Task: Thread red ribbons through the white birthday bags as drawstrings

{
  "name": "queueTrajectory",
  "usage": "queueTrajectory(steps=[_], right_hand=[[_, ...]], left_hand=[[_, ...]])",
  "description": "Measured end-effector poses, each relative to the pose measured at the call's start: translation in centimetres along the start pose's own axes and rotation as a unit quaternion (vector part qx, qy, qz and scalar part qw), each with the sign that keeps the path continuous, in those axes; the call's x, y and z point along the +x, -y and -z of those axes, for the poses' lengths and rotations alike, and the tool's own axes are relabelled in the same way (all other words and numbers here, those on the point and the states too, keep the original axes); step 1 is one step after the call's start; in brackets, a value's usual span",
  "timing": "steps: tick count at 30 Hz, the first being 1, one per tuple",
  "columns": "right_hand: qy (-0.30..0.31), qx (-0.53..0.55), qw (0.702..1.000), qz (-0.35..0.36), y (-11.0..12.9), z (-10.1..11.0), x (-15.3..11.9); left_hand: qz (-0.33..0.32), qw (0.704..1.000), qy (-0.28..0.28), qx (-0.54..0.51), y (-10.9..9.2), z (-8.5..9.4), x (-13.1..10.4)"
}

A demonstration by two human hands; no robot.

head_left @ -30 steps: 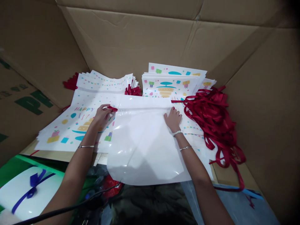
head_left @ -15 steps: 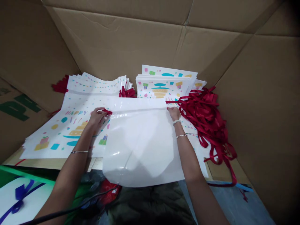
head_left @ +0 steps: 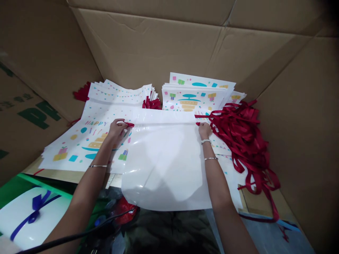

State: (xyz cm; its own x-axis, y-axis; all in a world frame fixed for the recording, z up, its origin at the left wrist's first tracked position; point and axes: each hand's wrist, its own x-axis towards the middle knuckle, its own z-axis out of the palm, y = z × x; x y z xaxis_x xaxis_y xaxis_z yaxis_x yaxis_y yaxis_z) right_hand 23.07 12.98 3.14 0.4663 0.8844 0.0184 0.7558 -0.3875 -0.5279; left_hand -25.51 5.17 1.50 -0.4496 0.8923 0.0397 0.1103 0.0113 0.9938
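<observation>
Two red satin ribbon ends [head_left: 130, 125] sit pinched in the left hand [head_left: 116, 129] and right hand [head_left: 204, 131], either side of a glossy white plastic sheet [head_left: 164, 158] on the table [head_left: 66, 175], apparently steadying it.

Front sheet [head_left: 164, 162] plain white; ribbon pile [head_left: 239, 130] deep red; printed sheets [head_left: 91, 132] white, multicoloured cake-and-gift pattern; cardboard wall [head_left: 159, 46] brown.

Dim edges, glare on sheet [head_left: 164, 158]
</observation>
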Motion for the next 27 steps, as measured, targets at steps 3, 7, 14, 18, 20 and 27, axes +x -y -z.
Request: queueTrajectory(steps=[3, 7, 14, 18, 20, 27], right_hand=[[-0.058, 0.000, 0.994, 0.093, 0.4, 0.1, -1.1], [-0.012, -0.076, 0.929, 0.362, 0.9, -0.1, -2.8], [0.046, -0.131, 0.925, 0.353, 0.9, -0.6, -3.1], [0.047, -0.124, 0.928, 0.347, 0.9, -0.6, -3.0], [0.047, -0.125, 0.929, 0.345, 0.9, -0.6, -3.0], [0.053, -0.122, 0.932, 0.337, 0.9, -0.6, -3.0]], left_hand=[[0.009, 1.000, -0.002, -0.003, -0.6, 0.0, -0.4], [0.022, 1.000, -0.009, -0.007, -1.2, -0.1, -0.7], [0.039, 0.999, 0.017, 0.018, -2.0, 0.5, -0.2], [0.060, 0.998, 0.011, 0.019, -2.9, 0.9, -0.4], [0.073, 0.997, -0.002, 0.020, -3.1, 1.2, -0.4], [0.050, 0.997, 0.037, 0.050, -2.4, 3.0, 0.5]])
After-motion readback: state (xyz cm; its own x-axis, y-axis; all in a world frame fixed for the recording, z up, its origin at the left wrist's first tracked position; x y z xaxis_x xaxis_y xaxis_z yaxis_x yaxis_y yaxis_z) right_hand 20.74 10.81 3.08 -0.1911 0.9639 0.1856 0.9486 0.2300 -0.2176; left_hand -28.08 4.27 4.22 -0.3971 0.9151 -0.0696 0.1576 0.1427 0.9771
